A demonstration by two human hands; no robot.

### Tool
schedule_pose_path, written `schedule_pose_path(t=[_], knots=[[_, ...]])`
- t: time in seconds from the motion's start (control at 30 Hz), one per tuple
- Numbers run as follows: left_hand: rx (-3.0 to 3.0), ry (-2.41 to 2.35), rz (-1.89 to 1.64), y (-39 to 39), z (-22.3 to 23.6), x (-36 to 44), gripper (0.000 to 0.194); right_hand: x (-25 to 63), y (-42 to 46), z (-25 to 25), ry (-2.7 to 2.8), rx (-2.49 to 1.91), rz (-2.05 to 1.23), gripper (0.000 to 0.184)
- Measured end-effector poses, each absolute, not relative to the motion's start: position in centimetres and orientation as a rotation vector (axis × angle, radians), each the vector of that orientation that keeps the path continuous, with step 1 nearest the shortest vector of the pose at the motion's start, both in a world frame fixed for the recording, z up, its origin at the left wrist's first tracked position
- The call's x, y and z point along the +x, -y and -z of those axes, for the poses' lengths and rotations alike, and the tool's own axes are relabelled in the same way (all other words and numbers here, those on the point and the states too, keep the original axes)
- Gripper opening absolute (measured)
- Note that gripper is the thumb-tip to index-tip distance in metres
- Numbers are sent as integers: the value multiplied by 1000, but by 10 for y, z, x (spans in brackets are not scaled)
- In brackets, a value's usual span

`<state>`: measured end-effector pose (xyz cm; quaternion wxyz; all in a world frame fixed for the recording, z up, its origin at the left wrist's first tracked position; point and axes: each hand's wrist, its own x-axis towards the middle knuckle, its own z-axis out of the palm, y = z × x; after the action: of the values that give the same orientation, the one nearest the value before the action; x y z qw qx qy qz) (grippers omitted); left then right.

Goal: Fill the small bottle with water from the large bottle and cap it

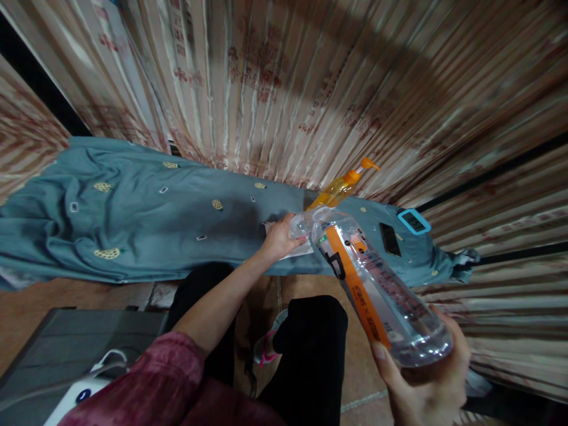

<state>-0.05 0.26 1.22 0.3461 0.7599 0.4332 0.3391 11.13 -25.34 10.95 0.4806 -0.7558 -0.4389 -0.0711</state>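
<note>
My right hand [432,378] is wrapped round the lower end of a large clear plastic bottle [368,284] with an orange and silver label. The bottle is tilted, its narrower end up and to the left, against a small clear plastic piece [304,223]. My left hand [280,238] is closed on that piece; I cannot tell whether it is a cup or part of the bottle. White paper [302,248] lies beneath the left hand. Just behind stands an orange pump bottle [335,192] with yellow liquid, partly hidden by the clear plastic.
A teal cloth [151,219] with pineapple prints covers the long narrow surface. On its right side lie a dark phone [390,239] and a blue-framed digital clock [414,221]. Pleated curtains [266,77] hang behind. A grey box-like surface [75,343] with a white device [73,402] and cable is lower left.
</note>
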Motion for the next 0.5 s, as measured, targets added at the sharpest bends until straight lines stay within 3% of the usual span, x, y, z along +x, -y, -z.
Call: schedule_pose_path(t=[0.5], knots=[[1951,-1120,-857,-2,-15,-2,53,114,253,-110,1104,-1838,203,95]])
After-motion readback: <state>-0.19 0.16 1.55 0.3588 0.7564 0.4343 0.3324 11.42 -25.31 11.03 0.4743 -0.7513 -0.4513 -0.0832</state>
